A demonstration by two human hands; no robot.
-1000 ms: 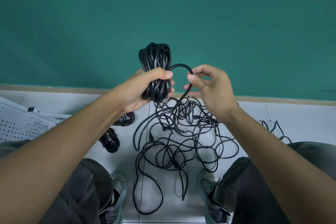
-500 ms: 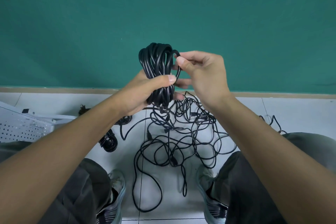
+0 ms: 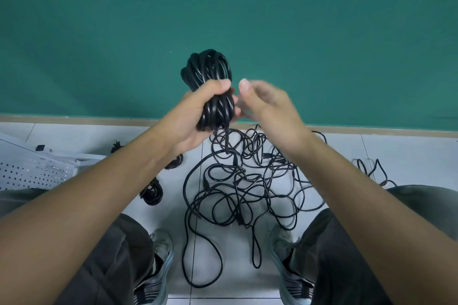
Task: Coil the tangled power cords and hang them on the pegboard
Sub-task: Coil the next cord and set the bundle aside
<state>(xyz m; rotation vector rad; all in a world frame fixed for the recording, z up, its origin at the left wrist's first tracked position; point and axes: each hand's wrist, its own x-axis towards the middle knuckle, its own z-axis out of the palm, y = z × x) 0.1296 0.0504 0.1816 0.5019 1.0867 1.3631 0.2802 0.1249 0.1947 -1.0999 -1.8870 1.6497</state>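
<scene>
Head view shows your left hand (image 3: 198, 116) gripping the coiled cord bundle (image 3: 210, 86) at frame centre; your blurred right hand (image 3: 267, 109) sits just beside it, grip unclear. Tangled cords (image 3: 247, 186) sprawl on the floor below, pegboard (image 3: 32, 173) at left.

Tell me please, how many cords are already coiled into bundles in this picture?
3 bundles show. One coil is gripped in the left hand. Two small coils lie on the floor beside the left forearm, one nearer, one farther. Arms may hide others.
</scene>
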